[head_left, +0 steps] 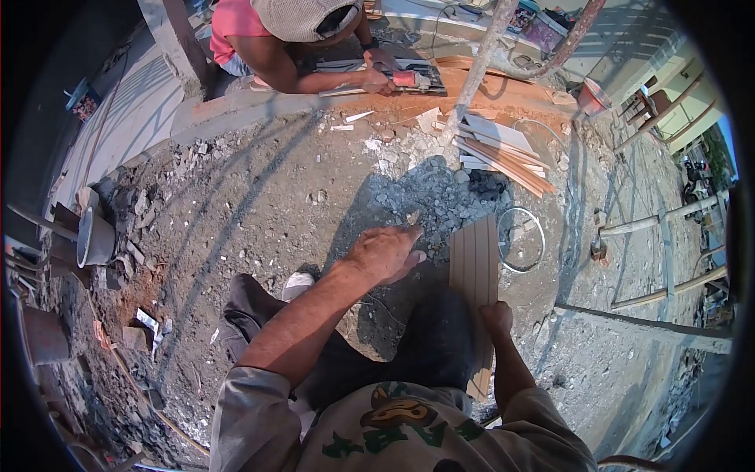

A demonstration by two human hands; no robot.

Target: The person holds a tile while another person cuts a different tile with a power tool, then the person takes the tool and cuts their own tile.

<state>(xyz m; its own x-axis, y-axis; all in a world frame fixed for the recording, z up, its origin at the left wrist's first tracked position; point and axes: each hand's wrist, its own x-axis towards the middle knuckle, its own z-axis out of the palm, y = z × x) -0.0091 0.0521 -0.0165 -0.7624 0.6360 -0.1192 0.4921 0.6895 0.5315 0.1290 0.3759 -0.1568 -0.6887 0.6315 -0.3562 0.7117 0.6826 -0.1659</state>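
My right hand (495, 318) is closed around the edge of a long brown grooved panel (475, 263), which stands beside my right leg with its slanted end pointing away from me. In front of my body, my left hand (384, 253) hovers over the ground with thumb and fingers apart and nothing visible in it. A gap separates it from the panel. Just beyond both hands lies a heap of grey rubble (429, 193). The panel's near end is partly hidden by my arm and shirt.
Across from me, a person in a cap (303, 20) works a red power tool (405, 79) on a ledge. Cut strips (503, 161) lie near a slanted pole (476, 71). A white hose loop (543, 244) is right of the panel. Buckets (96, 240) stand left.
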